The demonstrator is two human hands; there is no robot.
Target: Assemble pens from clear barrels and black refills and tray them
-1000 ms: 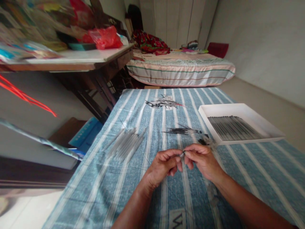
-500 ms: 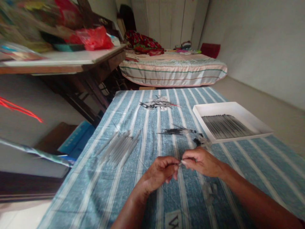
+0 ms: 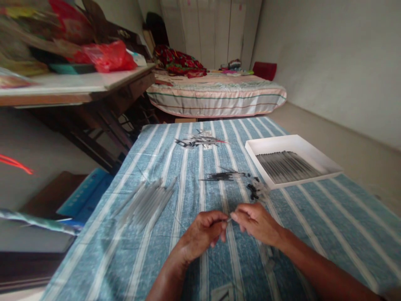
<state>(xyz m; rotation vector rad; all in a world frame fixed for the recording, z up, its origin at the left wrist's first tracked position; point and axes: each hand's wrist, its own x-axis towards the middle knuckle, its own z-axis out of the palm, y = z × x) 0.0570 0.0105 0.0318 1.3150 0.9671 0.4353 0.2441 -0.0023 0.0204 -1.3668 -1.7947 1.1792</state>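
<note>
Over the near middle of the cloth, my left hand (image 3: 203, 232) and my right hand (image 3: 258, 223) meet, both with fingertips pinched. Between them shows a bit of a small, thin, greyish piece (image 3: 229, 218); most of it is hidden by the fingers, so its kind does not show. Just beyond my right hand lie small black and clear parts (image 3: 257, 189). Thin black sticks (image 3: 221, 176) lie a little farther off. To the left, slim grey translucent tubes (image 3: 147, 205) rest side by side. More clear bits (image 3: 267, 259) sit beside my right forearm.
A shallow white box (image 3: 250, 148) at the right holds a row of dark slim sticks (image 3: 285, 167). Mixed thin parts (image 3: 200, 141) lie at the far end of the striped cloth (image 3: 188, 267). A cluttered desk (image 3: 78, 90) stands left, a bed (image 3: 219, 98) behind.
The whole view has swung to the right, so everything sits farther left. Both hands stay together at the small piece, their fingertips shifting slightly around it.
</note>
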